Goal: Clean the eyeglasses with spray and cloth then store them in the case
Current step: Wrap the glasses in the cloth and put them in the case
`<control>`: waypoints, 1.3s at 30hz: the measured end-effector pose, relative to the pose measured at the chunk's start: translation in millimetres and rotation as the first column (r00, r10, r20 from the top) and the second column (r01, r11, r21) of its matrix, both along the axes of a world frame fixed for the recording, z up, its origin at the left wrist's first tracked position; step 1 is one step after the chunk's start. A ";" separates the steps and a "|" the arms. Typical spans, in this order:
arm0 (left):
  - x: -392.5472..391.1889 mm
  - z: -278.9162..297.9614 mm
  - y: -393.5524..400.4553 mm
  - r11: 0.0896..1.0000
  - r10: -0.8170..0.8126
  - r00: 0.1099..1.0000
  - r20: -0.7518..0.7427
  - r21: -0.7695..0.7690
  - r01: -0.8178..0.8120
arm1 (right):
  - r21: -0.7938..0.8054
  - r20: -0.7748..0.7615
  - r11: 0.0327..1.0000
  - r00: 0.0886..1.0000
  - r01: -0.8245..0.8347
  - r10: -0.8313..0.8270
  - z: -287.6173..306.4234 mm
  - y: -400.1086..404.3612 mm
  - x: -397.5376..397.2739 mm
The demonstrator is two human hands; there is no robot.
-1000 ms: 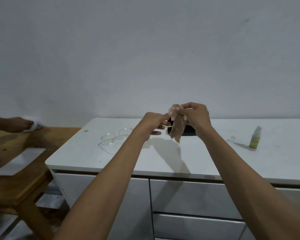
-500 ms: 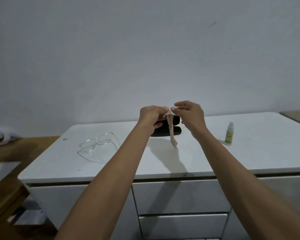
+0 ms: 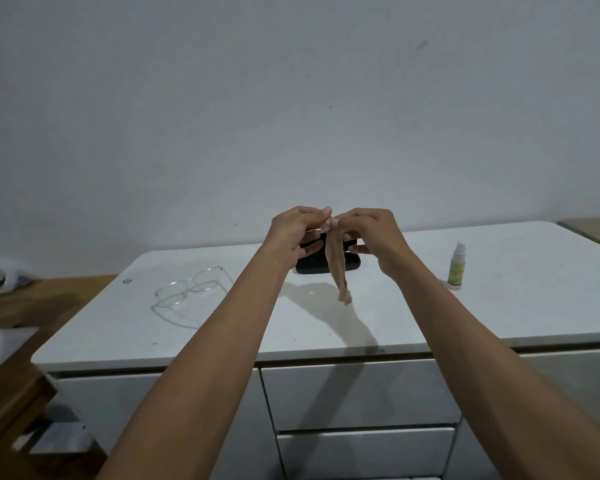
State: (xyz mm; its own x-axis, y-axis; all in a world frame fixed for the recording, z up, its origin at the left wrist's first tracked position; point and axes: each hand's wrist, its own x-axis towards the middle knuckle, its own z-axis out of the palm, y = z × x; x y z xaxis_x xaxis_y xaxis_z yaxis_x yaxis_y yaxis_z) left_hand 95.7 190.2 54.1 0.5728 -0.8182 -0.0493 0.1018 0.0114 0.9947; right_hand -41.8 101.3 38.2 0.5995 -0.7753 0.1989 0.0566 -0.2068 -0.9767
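Eyeglasses with a clear, thin plastic frame (image 3: pixel 189 292) lay on the white cabinet top (image 3: pixel 499 306) toward its left edge, temples apparently unfolded; they looked light and fragile, best lifted by the bridge or a temple, off the lenses. Above the black case (image 3: pixel 312 266) near the back edge, left hand (image 3: pixel 297 232) and right hand (image 3: pixel 373 235) pinched a limp beige cloth (image 3: pixel 338 268). A small green-labelled spray bottle (image 3: pixel 456 266) stood toward the right edge.

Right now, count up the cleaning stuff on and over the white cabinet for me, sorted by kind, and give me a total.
Eyeglasses: 1, lying on the cabinet top
Case: 1, black, behind the hands
Spray bottle: 1, standing upright
Cloth: 1, pinched by the left hand and right hand, hanging down
Total: 4
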 end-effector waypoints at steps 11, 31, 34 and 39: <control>40.4 -0.8 24.7 0.985 -0.109 0.831 0.546 0.172 0.017 | 0.156 0.053 0.981 0.991 0.112 -0.122 -9.9 -14.5 -9.8; 65.9 2.1 15.0 0.985 0.168 0.868 0.467 -0.114 -0.130 | 0.039 0.085 0.995 0.991 0.096 -0.100 -6.7 -34.9 7.8; 70.5 0.5 23.9 0.999 0.039 0.850 0.526 -0.041 -0.021 | 0.012 0.021 1.000 0.999 0.023 -0.024 -14.6 -38.1 1.8; 76.8 -35.7 45.1 0.853 -0.470 0.705 0.531 0.478 0.208 | -0.030 -0.424 0.979 0.890 -0.200 0.168 -46.4 -31.6 -13.7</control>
State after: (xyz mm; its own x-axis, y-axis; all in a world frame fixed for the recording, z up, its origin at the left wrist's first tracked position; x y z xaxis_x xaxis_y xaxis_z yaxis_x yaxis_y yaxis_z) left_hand 172.5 235.3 18.4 0.2670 -0.9560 -0.1218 -0.5998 -0.2638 0.7554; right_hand -55.5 69.6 -8.2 0.7699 -0.6362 -0.0508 -0.3091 -0.3021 -0.9018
